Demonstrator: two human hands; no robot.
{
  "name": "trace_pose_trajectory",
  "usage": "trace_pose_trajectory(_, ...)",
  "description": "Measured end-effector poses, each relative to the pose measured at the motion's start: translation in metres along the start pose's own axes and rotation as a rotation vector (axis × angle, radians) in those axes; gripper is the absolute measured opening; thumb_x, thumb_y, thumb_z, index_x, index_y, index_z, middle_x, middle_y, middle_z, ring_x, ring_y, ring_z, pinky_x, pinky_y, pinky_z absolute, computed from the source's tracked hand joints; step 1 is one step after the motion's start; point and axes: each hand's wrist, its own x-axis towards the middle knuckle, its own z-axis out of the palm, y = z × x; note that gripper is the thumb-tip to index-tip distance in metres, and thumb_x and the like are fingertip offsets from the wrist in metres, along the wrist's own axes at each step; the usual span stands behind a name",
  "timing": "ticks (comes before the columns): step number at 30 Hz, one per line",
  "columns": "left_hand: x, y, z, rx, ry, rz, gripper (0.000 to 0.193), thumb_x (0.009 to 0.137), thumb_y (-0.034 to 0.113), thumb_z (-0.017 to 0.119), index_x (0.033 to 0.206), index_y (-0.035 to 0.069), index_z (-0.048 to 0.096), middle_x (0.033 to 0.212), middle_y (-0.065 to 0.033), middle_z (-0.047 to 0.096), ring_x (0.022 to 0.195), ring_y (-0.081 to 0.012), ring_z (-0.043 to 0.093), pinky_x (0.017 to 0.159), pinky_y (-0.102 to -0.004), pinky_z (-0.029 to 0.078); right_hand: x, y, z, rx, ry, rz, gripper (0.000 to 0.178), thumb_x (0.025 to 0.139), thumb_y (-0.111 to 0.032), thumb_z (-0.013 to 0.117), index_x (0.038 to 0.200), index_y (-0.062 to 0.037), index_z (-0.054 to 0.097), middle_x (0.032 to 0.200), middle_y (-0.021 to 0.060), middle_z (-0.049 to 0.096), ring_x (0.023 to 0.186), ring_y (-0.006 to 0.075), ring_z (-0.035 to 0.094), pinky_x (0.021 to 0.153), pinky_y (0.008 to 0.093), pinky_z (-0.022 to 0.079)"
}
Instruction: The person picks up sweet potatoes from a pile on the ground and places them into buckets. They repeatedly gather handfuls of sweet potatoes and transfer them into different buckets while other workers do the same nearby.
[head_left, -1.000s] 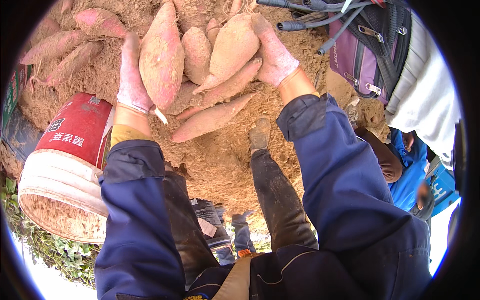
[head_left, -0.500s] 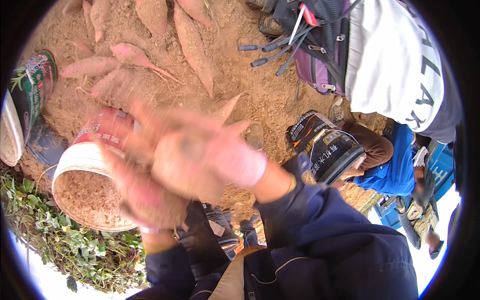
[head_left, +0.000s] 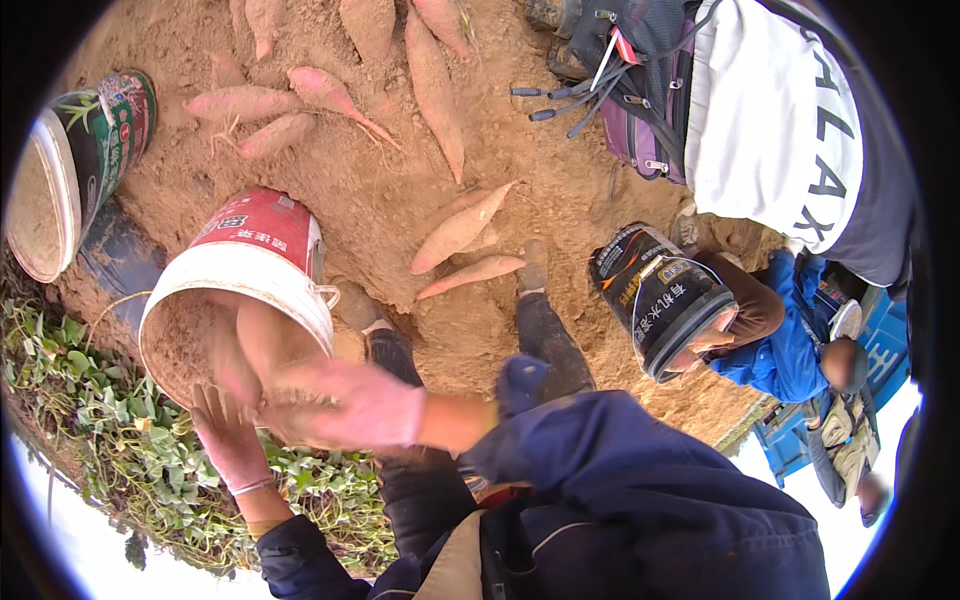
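Note:
A red and white bucket (head_left: 235, 262) leans with its mouth toward me, soil coating its inside. Blurred sweet potatoes (head_left: 268, 338) are in its mouth, just beyond my hands. My left hand (head_left: 230, 438), in a dirty pinkish glove, is at the near rim with fingers stretched out and nothing in it. My right hand (head_left: 350, 402), gloved alike, reaches across to the mouth beside the sweet potatoes. Motion smears its fingers, so its grip is unclear. Loose sweet potatoes (head_left: 465, 228) lie on the soil beyond my feet.
More sweet potatoes (head_left: 435, 95) lie farther off. A green bucket (head_left: 120, 130) is at left, above leafy vines (head_left: 110, 430). At right, another person's hand holds a black bucket (head_left: 660, 300); a person in a white top (head_left: 770, 130) with a purple backpack (head_left: 630, 130) bends nearby.
Both hands have moved from over the bucket's side to its mouth and drawn apart. Sweet potatoes now show at the mouth. The whole view has shifted, with the ground things farther right.

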Motion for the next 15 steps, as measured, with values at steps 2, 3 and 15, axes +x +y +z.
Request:
trace_pose_trajectory(2, -0.012, -0.026, -0.002, 0.752, -0.019, 0.384, 0.058, 0.112, 0.034, 0.045, 0.162, 0.007, 0.034, 0.164, -0.0179, 0.035, 0.148, -0.0356, 0.041, 0.124, -0.0495, 0.032, -0.022, 0.026, -0.053, -0.174, 0.129, 0.009, 0.036, 0.093, -0.022, 0.062, 0.125, -0.0081, 0.069, 0.121, 0.0190, 0.070, 0.120, 0.0361, 0.064, 0.107, 0.0430, 0.050)
trace_pose_trajectory(3, -0.023, -0.036, 0.000, 0.800, -0.015, 0.621, 0.054, 0.114, 0.030, 0.041, 0.160, 0.002, 0.035, 0.162, -0.0219, 0.037, 0.143, -0.0363, 0.047, 0.121, -0.0465, 0.040, -0.027, 0.039, -0.080, -0.289, 0.210, 0.159, 0.035, 0.088, -0.018, 0.062, 0.121, -0.0078, 0.071, 0.118, 0.0191, 0.071, 0.114, 0.0377, 0.066, 0.102, 0.0447, 0.053)
trace_pose_trajectory(15, -0.073, -0.338, 0.183, -0.168, -0.370, -0.813, 0.078, 0.105, 0.054, 0.055, 0.161, 0.004, 0.031, 0.163, -0.0168, 0.039, 0.152, -0.0304, 0.034, 0.126, -0.0454, 0.026, 0.066, 0.157, -0.294, -1.101, -0.400, 0.863, 0.108, 0.083, -0.087, 0.046, 0.157, -0.0087, 0.044, 0.157, 0.0206, 0.050, 0.146, 0.0380, 0.046, 0.119, 0.0467, 0.037)
